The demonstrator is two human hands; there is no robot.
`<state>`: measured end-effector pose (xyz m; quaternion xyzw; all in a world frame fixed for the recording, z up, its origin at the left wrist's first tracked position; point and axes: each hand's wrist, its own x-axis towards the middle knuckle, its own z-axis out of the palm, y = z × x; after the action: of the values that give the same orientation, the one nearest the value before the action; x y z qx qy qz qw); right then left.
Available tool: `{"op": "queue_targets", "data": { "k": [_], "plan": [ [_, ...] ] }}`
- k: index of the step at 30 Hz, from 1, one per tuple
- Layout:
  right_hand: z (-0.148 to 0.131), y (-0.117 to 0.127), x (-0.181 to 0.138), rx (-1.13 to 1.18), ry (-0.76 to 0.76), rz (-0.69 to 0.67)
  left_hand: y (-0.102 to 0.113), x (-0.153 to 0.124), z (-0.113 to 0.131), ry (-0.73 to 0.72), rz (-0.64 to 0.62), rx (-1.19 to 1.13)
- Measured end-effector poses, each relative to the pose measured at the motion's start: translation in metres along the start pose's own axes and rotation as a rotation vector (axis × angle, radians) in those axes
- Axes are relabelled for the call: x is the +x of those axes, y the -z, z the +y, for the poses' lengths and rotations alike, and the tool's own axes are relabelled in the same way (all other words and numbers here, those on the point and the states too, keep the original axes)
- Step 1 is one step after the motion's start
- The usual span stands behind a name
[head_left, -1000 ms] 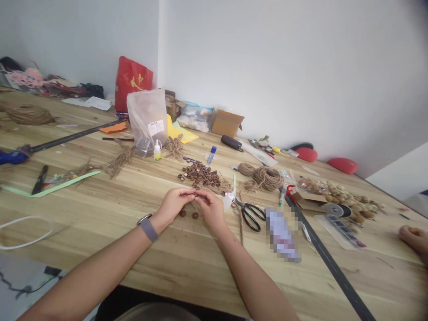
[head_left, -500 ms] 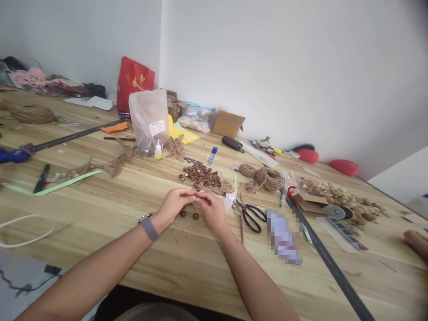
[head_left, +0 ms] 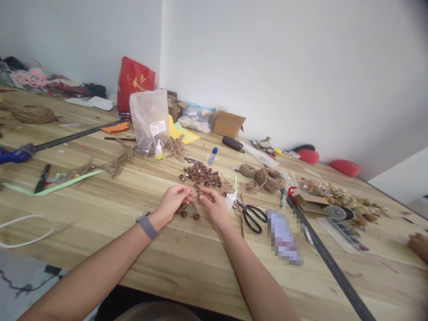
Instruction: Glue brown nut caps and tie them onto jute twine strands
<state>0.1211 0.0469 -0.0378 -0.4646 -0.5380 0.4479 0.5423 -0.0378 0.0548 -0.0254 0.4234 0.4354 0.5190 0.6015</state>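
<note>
My left hand (head_left: 175, 200), with a watch on its wrist, is closed in a pinch. My right hand (head_left: 214, 206) faces it across a small gap, its fingertips and thumb curled close together. Whatever they pinch is too small to make out; thin brown strands show between them. Below the fingers, a few round brown nut-like beads (head_left: 196, 216) lie on the table. Just beyond my hands spreads a pile of brown shell-like pieces (head_left: 203, 174), some hollow. Black-handled scissors (head_left: 254, 217) lie to the right of my right hand.
Balls of twine (head_left: 269, 179), a glue stick (head_left: 213, 156) and a small glue bottle (head_left: 158, 151) stand beyond the pile. A dark strip (head_left: 334, 267) crosses the table at right, near a cardboard box (head_left: 310, 203). Another person's hand (head_left: 418, 245) rests at the right edge.
My hands were touching at the fingertips and have drawn slightly apart, opening a gap between them. The other person's hand at the right edge has shifted a little.
</note>
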Motion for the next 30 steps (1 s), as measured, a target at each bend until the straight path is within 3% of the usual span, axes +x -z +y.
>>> {"op": "queue_targets", "data": {
  "k": [5, 17, 26, 30],
  "plan": [
    [0.0030, -0.0006, 0.0006, 0.071, -0.044, 0.000, -0.0002, -0.0021, 0.0017, -0.059, -0.012, 0.077],
    [0.0014, -0.0022, -0.0005, 0.107, -0.082, 0.019, -0.0006, -0.0038, 0.0067, -0.032, 0.138, 0.138],
    [0.0047, -0.0023, 0.0007, 0.082, -0.058, 0.045, 0.0038, -0.0003, -0.0005, -0.140, 0.027, 0.256],
    [0.0069, -0.0019, 0.0015, 0.048, -0.052, 0.060, 0.0044, -0.0002, -0.0025, -0.108, 0.018, 0.306]
  ]
}}
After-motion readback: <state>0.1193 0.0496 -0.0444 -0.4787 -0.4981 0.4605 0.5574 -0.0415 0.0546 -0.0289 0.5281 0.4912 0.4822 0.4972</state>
